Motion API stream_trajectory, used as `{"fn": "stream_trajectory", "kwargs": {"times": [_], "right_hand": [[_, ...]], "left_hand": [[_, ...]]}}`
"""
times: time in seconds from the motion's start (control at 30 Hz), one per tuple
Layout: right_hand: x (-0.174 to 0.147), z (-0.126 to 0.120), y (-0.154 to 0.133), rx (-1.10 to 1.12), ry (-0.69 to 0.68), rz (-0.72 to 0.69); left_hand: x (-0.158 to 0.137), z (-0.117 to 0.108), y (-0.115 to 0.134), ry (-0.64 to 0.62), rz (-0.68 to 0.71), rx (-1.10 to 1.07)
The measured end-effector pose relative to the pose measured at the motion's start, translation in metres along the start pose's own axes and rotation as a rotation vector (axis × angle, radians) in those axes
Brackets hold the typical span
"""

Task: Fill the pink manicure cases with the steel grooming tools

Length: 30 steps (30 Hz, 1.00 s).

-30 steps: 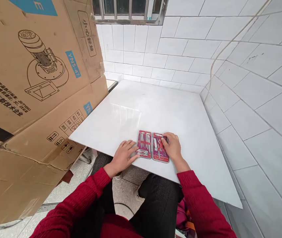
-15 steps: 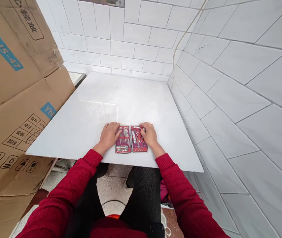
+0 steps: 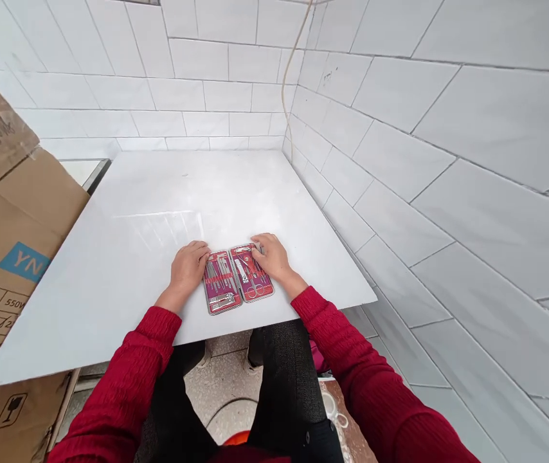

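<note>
An unfolded manicure set (image 3: 230, 290) lies flat on the white tabletop, close to its front edge. Nail clippers (image 3: 221, 301) and several slim metal tools fill its left half. Small scissors (image 3: 257, 289) and another nail clipper (image 3: 240, 270) sit in the right half, under red straps on a purple lining. My left hand (image 3: 188, 265) grips the left rim, its thumb along the edge. My right hand (image 3: 272, 258) holds the upper right rim, with the thumb over the inner side. The fingertips of both hands are partly hidden.
The white table (image 3: 159, 186) meets a tiled wall (image 3: 197, 96) at the back and another on the right. A big cardboard box (image 3: 24, 199) stands along the left side. A thin cable (image 3: 285, 83) hangs in the corner. My legs are under the front edge.
The view has turned to the right, so the box shows less. My left thumb has drawn back from over the tools to the case's edge. Both halves stay unfolded.
</note>
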State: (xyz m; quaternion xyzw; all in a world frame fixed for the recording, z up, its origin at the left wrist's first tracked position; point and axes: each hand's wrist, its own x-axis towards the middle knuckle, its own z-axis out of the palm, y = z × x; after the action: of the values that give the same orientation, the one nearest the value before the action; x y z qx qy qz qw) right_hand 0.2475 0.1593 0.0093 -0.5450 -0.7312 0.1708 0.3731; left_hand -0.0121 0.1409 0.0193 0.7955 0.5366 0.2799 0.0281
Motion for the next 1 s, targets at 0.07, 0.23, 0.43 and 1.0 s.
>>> {"fn": "stream_trajectory", "kwargs": {"times": [0.07,0.23,0.43,1.0], "right_hand": [[0.001,-0.005,0.001,0.025,0.03,0.043],[0.005,-0.015,0.005,0.046,-0.014,0.263],[0.004,-0.009,0.007,0.181,-0.07,0.237],[-0.004,-0.001,0.017,0.18,0.059,0.121]], "left_hand": [[0.002,0.001,-0.005,0.004,0.012,-0.005],[0.011,0.005,-0.01,-0.006,0.048,0.004],[0.02,0.011,-0.011,0.018,0.06,0.037],[0.007,0.004,0.001,0.023,-0.065,-0.031]]}}
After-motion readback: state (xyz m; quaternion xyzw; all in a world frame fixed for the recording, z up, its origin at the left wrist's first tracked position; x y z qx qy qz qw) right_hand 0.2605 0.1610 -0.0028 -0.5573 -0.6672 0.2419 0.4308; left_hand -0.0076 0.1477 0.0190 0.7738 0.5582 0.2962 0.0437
